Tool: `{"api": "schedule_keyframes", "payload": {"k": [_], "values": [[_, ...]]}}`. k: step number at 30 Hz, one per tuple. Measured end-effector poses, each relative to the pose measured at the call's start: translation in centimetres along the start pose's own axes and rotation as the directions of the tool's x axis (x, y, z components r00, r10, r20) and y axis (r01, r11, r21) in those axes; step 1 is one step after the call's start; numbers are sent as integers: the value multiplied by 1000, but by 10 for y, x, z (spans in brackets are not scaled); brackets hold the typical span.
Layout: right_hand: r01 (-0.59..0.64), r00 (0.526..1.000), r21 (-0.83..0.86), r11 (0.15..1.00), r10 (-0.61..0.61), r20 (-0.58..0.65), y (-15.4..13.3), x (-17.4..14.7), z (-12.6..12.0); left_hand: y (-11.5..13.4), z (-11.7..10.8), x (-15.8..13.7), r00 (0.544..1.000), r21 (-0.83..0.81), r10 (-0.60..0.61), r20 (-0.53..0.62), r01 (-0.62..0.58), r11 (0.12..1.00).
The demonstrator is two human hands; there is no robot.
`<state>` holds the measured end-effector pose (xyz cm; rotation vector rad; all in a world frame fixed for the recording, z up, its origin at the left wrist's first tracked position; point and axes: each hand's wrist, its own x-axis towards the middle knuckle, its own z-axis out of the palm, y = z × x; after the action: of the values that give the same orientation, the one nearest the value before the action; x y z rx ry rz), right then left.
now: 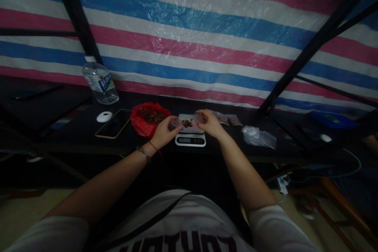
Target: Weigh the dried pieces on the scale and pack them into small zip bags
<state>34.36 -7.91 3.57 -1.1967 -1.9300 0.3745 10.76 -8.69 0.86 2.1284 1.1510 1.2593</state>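
Observation:
A small white digital kitchen scale (pixel 201 141) sits near the table's front edge, its display facing me. Small dark brown dried pieces (pixel 187 123) lie in a loose heap over its platform. My left hand (pixel 165 130) is at the platform's left side, fingers curled on clear plastic (pixel 176 123). At the right side my right hand (pixel 210 123) pinches clear plastic too. Whether both hold one sheet or tray, I cannot make out. Left of the scale, a red plastic bag (pixel 138 124) stands open, full of similar brown pieces (pixel 153 115).
Small filled zip bags (pixel 234 120) lie beyond my right hand, with flat clear bags (pixel 259 138) further right. A phone (pixel 114 123), a white round object (pixel 104 116) and a plastic bottle (pixel 100 80) are left. Dark metal posts (pixel 291 69) stand before a striped tarp (pixel 189 43).

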Motion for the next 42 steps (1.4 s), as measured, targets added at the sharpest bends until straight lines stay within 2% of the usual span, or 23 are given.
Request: {"api": "schedule_keyframes", "payload": {"k": [3, 5, 7, 8, 10, 13, 14, 16, 19, 22, 27, 31, 35, 42], "values": [[-252, 961, -67, 965, 242, -134, 43, -3, -5, -3, 0, 1, 999, -7, -40, 2, 40, 999], [-393, 916, -131, 910, 375, -146, 69, -10, -7, -7, 0, 2, 998, -15, -58, 5, 58, 998], [-464, 886, -169, 870, 449, -118, 86, -16, -10, -10, 0, 3, 998, -12, -64, -1, 64, 998], [-465, 885, -180, 867, 452, -108, 90, -18, -12, -12, 0, 3, 998, -8, -66, -3, 66, 998], [-408, 912, -208, 889, 391, -122, 89, -18, -17, -13, 0, 4, 998, 4, -69, 1, 69, 998], [-248, 964, -249, 936, 215, -154, 71, -8, -20, -13, 0, 6, 998, 33, -62, 13, 61, 998], [-195, 978, -248, 949, 168, -127, 62, -3, -18, -14, 0, 6, 998, 46, -54, 18, 53, 998], [-100, 995, -223, 970, 103, 4, 43, 8, -9, -15, 1, 8, 999, 70, -39, 19, 38, 997], [-50, 961, -241, 969, 112, 252, 18, 25, 11, -18, 3, 9, 1000, 90, -23, -9, 24, 996], [-24, 913, -318, 948, 150, 380, 3, 39, 30, -21, 4, 8, 1000, 106, 6, -10, -5, 994], [116, 902, -351, 929, 49, 430, -6, 46, 50, -22, 3, 5, 998, 139, 41, 56, -48, 989], [214, 897, -344, 914, -45, 439, -3, 47, 57, -22, 4, 4, 996, 136, 42, 73, -51, 989], [240, 883, -340, 909, -59, 466, 5, 53, 52, -21, 4, 3, 997, 154, 34, 67, -44, 987], [254, 809, -227, 940, -79, 582, 12, 59, 29, -20, 4, 3, 997, 155, 39, 73, -50, 987]]}}
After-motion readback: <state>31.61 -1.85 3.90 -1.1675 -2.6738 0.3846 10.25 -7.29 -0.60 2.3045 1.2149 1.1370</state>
